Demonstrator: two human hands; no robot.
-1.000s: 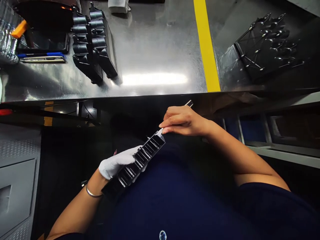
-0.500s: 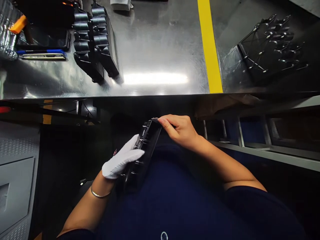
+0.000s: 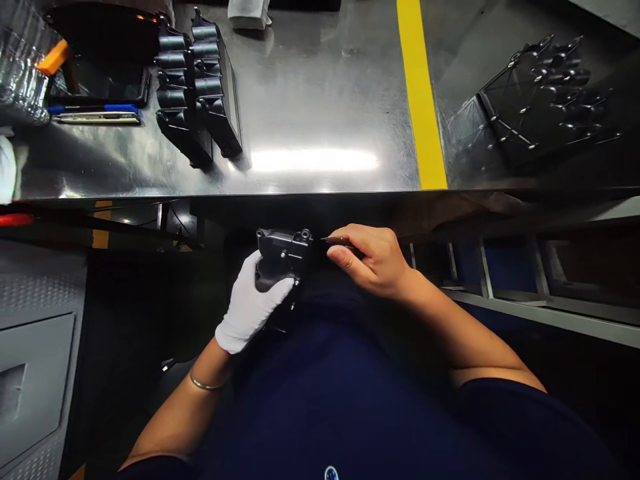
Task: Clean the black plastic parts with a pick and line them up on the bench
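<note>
My left hand (image 3: 253,303), in a white glove, grips a black moulded plastic part (image 3: 283,250) in front of my body. The part has round bosses at its upper corners and small shiny pins; its lower end is lost against the dark clothing. Bare and closed, my right hand (image 3: 373,257) pinches a thin dark pointed blade (image 3: 336,241) between thumb and fingers. The blade's tip points left at the part's upper right corner, a small gap away from it. Most of the blade's handle end is hidden in the hand.
Above my hands runs the front edge of a metal table (image 3: 320,100) with a yellow stripe (image 3: 423,93). Two black ribbed parts (image 3: 215,87) stand at its left, by a craft knife and pen (image 3: 97,113). More black parts (image 3: 555,87) lie right. A metal frame (image 3: 540,303) is at right.
The black part has turned in my left hand, so its broader face with the corner bosses shows. My right hand has moved slightly right, and its blade is now apart from the part.
</note>
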